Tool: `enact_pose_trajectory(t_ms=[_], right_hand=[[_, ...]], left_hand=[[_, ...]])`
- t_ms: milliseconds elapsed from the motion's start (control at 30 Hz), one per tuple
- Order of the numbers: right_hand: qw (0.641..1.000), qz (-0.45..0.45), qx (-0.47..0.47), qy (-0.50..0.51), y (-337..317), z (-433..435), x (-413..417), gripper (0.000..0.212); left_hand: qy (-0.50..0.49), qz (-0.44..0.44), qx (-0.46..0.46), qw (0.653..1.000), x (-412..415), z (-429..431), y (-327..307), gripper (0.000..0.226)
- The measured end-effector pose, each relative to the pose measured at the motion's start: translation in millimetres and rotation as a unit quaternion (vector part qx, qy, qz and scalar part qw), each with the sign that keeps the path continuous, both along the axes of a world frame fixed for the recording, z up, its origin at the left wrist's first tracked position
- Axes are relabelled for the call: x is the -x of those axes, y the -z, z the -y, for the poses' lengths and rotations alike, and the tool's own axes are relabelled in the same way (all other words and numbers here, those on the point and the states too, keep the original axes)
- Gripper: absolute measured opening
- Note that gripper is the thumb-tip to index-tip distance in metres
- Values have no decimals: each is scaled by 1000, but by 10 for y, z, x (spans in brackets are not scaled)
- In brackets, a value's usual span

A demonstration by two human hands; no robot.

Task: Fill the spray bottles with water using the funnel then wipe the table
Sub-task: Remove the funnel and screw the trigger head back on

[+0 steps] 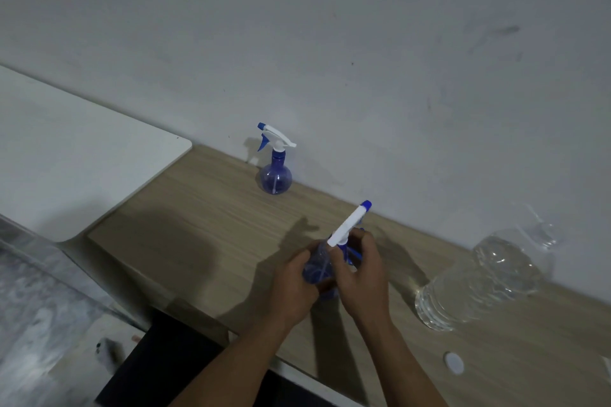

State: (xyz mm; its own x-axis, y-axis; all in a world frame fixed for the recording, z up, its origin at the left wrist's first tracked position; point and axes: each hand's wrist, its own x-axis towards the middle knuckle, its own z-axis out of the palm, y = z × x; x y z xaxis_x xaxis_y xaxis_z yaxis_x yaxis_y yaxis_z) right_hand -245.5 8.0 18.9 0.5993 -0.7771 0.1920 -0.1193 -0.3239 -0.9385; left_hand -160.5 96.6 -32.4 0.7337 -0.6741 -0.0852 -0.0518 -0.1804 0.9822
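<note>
A blue spray bottle with a white trigger head stands on the wooden table in front of me. My left hand grips its round blue body. My right hand holds the neck just under the white head. A second blue spray bottle with its white head on stands alone by the wall at the back. A large clear water bottle stands at the right, uncapped, and a clear funnel stands behind it, faint against the wall.
A white cap lies near the table's front edge at the right. A white tabletop adjoins the wooden one at the left. The grey wall runs right behind the table. Floor shows at the lower left.
</note>
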Motion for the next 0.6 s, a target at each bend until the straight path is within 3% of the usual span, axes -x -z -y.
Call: enact_pose_trajectory(t_ms=[100, 167, 267, 433, 600], right_hand=[[1000, -4, 7, -7, 37, 9, 6, 14], [1000, -10, -11, -1, 21, 33, -7, 21], [1000, -11, -18, -3, -11, 58, -1, 24], [999, -15, 16, -26, -20, 86, 21, 8], [999, -30, -3, -22, -46, 131, 20, 17]], left_hand=[[16, 0, 15, 1000, 0, -16, -8, 54], [13, -2, 13, 1000, 6, -14, -19, 50], [13, -11, 28, 999, -5, -6, -25, 66], [25, -16, 31, 999, -37, -11, -35, 77], [23, -20, 4, 1000, -44, 3, -44, 64]])
